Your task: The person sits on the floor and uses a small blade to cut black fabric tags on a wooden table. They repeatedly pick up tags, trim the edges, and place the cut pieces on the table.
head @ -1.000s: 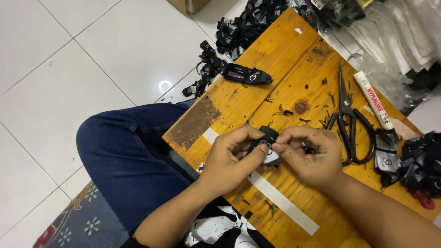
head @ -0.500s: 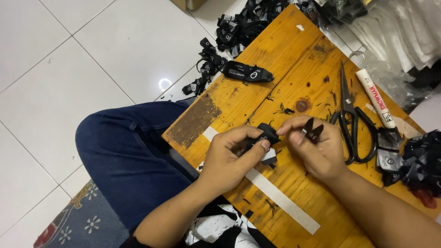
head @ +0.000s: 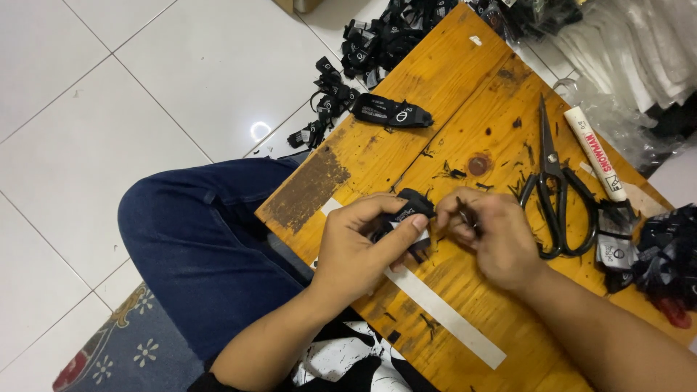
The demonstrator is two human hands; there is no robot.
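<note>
Over a low wooden board (head: 450,87) on my lap, my left hand (head: 359,250) pinches a small stack of black fabric labels (head: 408,210) between thumb and fingers. Close to its right, my right hand (head: 494,236) has its fingers curled around a thin dark piece that pokes out near the fingertips; what that piece is I cannot tell. The two hands almost touch above a white strip (head: 443,316) stuck along the board.
Black scissors (head: 555,192) lie right of my right hand, a white marker pen (head: 595,152) beyond them. A folded black label bundle (head: 388,112) rests on the board's far side. Piles of black labels lie on the floor (head: 377,36) and at the right edge (head: 657,258). White tiles spread left.
My right hand has drawn slightly away from the left and closed on a thin dark piece. The left hand keeps its hold on the black labels.
</note>
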